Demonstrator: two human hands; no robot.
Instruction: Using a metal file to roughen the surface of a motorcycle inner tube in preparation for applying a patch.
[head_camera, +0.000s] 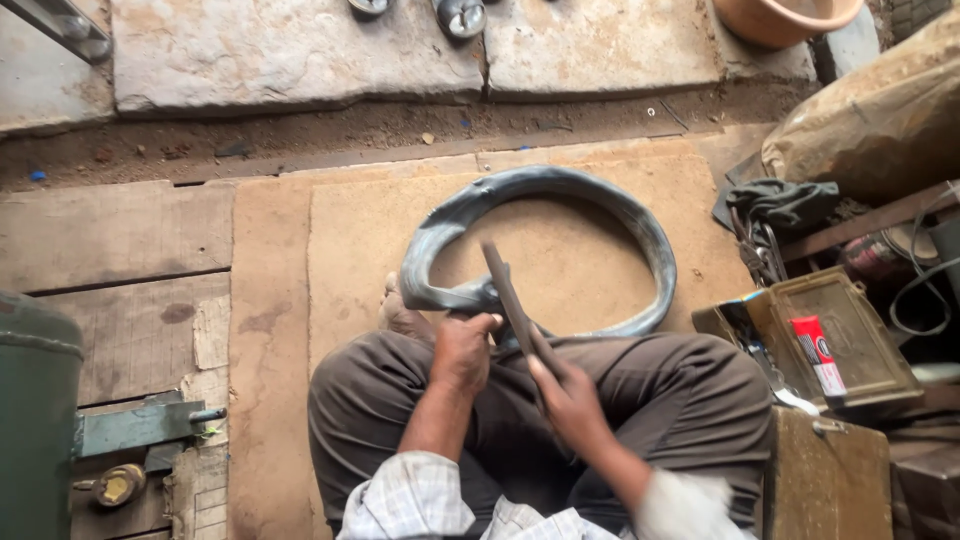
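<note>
The person sits cross-legged on a worn mat (600, 250) laid over a wooden platform. An inner tube (560, 215), grey rubber and deflated, lies in a loop on the mat ahead of the knees, at 12 o'clock from the hands.

The left hand (462, 350) is closed around the near section of the tube, pinning it against the lap. The right hand (568, 395) is clenched on the lower end of a flat, dark file (510, 300), whose blade runs up toward 11 o'clock and crosses the tube just beside the left hand.

At 3 o'clock, an open metal toolbox (840, 340) holds a red tube of adhesive (818, 355). A dark rag (790, 200) lies at 2 o'clock. A green metal cylinder (35, 420) stands at 9 o'clock.
</note>
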